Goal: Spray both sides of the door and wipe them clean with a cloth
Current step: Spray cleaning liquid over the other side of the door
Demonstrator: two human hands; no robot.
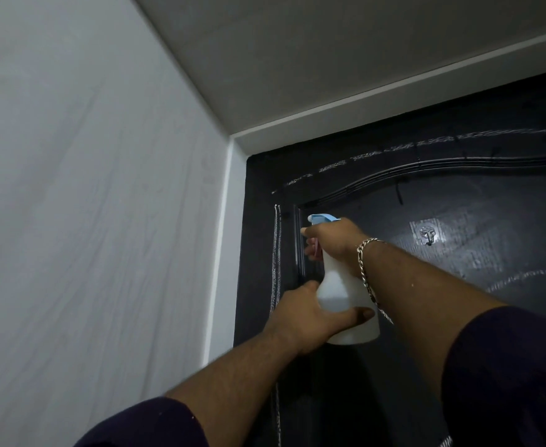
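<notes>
Right hand (336, 241): fingers curled round the neck of the spray bottle (346, 298), at the blue trigger head, a chain bracelet (363, 266) on the wrist. Left hand (310, 317): thumb and fingers clasping the bottle's lower body. Both forearms reach upward, dark sleeves at the elbows. The bottle stands upright just before the black door (459, 285), near its upper-left panel corner.

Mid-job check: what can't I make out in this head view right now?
- Cloth: none in view; cannot tell where it is.
- Spray bottle trigger and nozzle front: hidden behind the right hand.
- Bottle's far side: covered by the left hand.
- Door lower part, handle and other side: cut off by the frame edges and hidden by the arms.
- Whether mist is coming out: too faint to tell.
</notes>
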